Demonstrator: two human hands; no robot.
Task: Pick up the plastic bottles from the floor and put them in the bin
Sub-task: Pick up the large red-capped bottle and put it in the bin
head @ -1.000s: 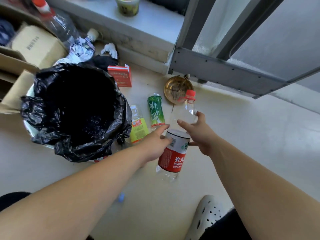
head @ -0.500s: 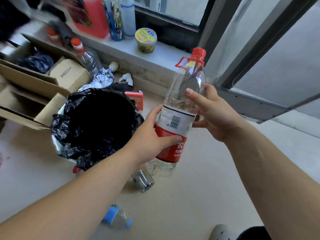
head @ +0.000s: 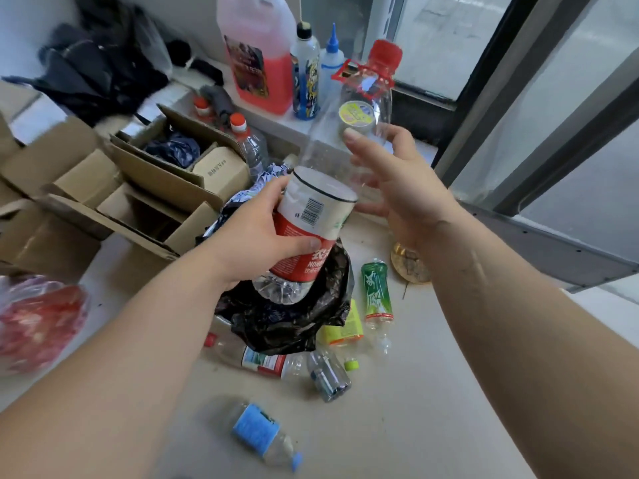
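My left hand [head: 256,236] grips a large clear plastic bottle [head: 314,216] by its red and white label, holding it upright with its red cap at the top. Right under it is the bin with its black bag [head: 294,316], mostly hidden by my hand and the bottle. My right hand [head: 397,188] is beside the bottle's clear upper part, fingers spread, with the thumb tip on its shoulder. On the floor lie a green-label bottle [head: 375,292], a yellow-label bottle [head: 342,326], a red-label bottle [head: 256,357], a small clear bottle [head: 326,375] and a blue-label bottle [head: 259,432].
Open cardboard boxes [head: 138,188] stand left of the bin. A red plastic bag [head: 34,323] lies at the far left. The sill holds a red jug [head: 256,57] and other bottles. A brass dish [head: 411,267] sits by the window frame [head: 553,243].
The bottle has come up off the floor and over the bin. My left hand keeps its hold on the label, while my right hand has loosened and its fingers have spread.
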